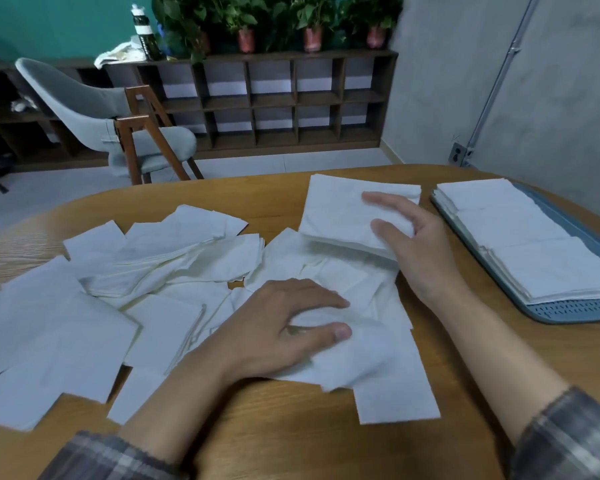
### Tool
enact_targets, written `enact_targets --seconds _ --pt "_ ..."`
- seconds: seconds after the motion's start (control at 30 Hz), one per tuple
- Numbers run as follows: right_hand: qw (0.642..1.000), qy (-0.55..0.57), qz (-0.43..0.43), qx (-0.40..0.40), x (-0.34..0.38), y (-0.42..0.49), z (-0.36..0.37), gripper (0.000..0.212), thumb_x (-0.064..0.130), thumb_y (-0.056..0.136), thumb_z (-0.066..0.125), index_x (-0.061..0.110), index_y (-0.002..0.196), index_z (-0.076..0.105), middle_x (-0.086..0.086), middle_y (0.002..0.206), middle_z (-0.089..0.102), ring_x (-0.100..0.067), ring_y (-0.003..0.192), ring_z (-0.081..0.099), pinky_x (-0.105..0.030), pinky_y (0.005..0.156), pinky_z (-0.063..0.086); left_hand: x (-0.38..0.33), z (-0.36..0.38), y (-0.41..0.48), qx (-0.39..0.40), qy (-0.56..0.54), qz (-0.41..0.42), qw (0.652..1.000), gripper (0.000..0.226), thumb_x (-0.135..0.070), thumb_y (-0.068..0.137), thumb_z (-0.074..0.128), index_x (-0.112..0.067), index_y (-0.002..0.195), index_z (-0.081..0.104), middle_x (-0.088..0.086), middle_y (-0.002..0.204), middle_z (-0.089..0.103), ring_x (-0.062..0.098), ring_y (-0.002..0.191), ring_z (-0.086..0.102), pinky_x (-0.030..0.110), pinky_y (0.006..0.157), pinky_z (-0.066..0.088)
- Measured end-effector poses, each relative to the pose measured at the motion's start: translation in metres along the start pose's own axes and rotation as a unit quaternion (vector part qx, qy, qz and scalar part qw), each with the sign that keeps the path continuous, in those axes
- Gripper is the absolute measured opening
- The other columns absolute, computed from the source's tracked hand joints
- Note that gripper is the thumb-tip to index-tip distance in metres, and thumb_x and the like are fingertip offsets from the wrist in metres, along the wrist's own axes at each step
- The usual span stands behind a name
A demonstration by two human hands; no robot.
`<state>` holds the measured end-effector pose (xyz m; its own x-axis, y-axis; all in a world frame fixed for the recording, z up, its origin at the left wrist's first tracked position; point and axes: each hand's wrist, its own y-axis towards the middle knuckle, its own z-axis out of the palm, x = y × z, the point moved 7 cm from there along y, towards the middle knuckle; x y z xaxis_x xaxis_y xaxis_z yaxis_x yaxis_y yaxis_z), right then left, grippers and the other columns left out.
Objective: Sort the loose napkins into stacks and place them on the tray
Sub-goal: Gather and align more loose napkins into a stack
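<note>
In the head view, a rounded light-brown wooden table [291, 438] is seen beneath both forearms, each in a grey plaid sleeve.

The left hand [284, 327] is laid palm down with fingers stretched out and thumb spread. It presses flat on a crumpled white paper napkin [371, 344]; nothing is gripped.

A scattered heap of loose white paper napkins [136, 289] is spread to the left of this hand and under it, the sheets overlapping at many angles.

The right hand [420, 251] is placed further forward, at the right edge of a squared stack of white napkins [340, 216]. Its forefinger and thumb are laid straight on top of the stack. The other fingers are hidden behind the hand, so it cannot be told whether the stack is gripped or only touched. The near edge of this stack is rested on the loose sheets between the two hands.

To the right of the right hand, a blue-grey perforated plastic tray [568, 310] is set on the table, apart from the hand. Neat white napkin stacks [520, 237] are laid in a row on it.

Beyond both hands, a grey upholstered chair with wooden legs [84, 105] and a dark wooden cubby shelf [274, 98] topped with potted green plants [312, 19] are seen.
</note>
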<state>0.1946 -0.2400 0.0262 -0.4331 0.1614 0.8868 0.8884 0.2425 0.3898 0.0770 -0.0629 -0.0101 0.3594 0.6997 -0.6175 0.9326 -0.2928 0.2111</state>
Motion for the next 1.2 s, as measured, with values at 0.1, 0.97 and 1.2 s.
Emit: enact_targets --seconds 0.1,0.97,1.2 --pt "1.0 0.021 0.0 0.01 0.001 -0.002 0.016 0.037 0.001 0.101 0.061 0.022 0.128 0.074 0.03 0.125 0.07 0.016 0.123 0.056 0.0 0.096 0.038 0.003 -0.008 -0.006 -0.023 -0.045 -0.005 0.999 0.031 -0.053 0.099 0.067 -0.035 0.121 0.079 -0.026 0.126 0.072 -0.016 0.121 0.058 0.006 0.095 0.039" --pt "0.997 0.036 0.014 0.072 -0.01 -0.015 0.032 0.036 0.0 0.101 0.062 0.023 0.126 0.074 0.021 0.128 0.072 0.002 0.13 0.059 -0.034 0.117 0.043 -0.02 0.004 -0.001 -0.095 0.102 0.04 0.989 0.014 -0.039 0.087 0.071 -0.027 0.093 0.069 -0.015 0.106 0.068 0.009 0.1 0.064 0.033 0.097 0.046" --pt "0.996 0.048 0.027 0.077 -0.011 -0.014 0.031 0.034 0.0 0.101 0.061 0.022 0.123 0.076 0.017 0.127 0.073 -0.004 0.128 0.062 -0.046 0.117 0.044 -0.019 -0.017 -0.003 -0.128 -0.049 -0.003 0.991 0.008 -0.017 0.086 0.08 -0.021 0.086 0.074 -0.015 0.104 0.077 0.002 0.107 0.07 0.027 0.095 0.053"
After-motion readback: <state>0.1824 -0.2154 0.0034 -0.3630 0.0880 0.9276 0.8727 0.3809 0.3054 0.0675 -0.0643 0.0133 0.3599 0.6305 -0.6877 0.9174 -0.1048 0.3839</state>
